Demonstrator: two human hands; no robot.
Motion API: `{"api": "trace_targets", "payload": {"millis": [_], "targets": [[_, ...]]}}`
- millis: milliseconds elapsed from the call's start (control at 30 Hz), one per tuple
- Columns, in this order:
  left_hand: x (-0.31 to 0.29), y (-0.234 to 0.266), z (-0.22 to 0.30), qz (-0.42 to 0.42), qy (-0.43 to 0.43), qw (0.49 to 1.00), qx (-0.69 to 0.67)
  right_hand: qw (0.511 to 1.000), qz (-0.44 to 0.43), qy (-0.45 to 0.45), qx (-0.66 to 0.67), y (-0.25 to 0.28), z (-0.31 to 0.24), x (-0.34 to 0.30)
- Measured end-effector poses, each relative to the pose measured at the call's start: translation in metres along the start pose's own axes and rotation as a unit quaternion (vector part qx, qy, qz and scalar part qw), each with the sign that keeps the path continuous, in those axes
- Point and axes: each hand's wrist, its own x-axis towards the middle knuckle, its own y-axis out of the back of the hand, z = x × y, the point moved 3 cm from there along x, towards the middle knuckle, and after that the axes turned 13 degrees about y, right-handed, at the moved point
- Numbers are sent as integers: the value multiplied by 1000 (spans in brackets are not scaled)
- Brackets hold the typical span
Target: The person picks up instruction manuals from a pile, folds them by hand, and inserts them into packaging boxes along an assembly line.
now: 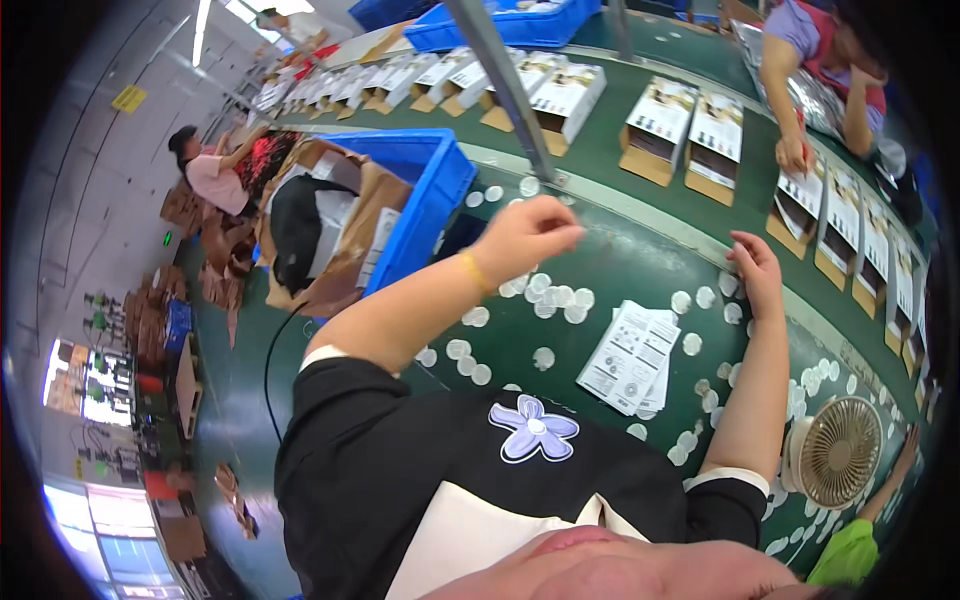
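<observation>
My left hand [528, 238] is raised over the green table, with its fingers curled and pressed together; anything in them is too small to make out. Below it lie several round translucent discs [543, 357]. At the table's far right edge, my right hand [757, 272] has its fingers partly stretched and apart, with nothing visible in them. It is close to the conveyor belt [600, 165], where white boxes [716, 130] with open brown flaps stand in a row. Between my forearms lies a small stack of printed leaflets [630, 360].
A blue crate [445, 170] lined with brown paper holds black items at left. A round fan [842, 455] stands at right, beside a person's green sleeve [845, 555]. Across the belt a co-worker [800, 70] touches a box. A metal post [510, 90] rises beside the belt.
</observation>
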Motion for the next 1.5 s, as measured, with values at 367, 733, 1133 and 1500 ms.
{"api": "trace_targets", "payload": {"millis": [367,733,1133,1500], "targets": [[-54,350,-48,500,62,762,408,995,63,51,-55,5,28,0],[-6,402,-61,358,410,521,658,988,116,13,-98,-11,12,-2],[2,424,-68,347,489,510,617,988,107,-1,-112,-13,17,-2],[3,430,-66,323,461,532,632,987,116,-7,-114,-7,21,2]]}}
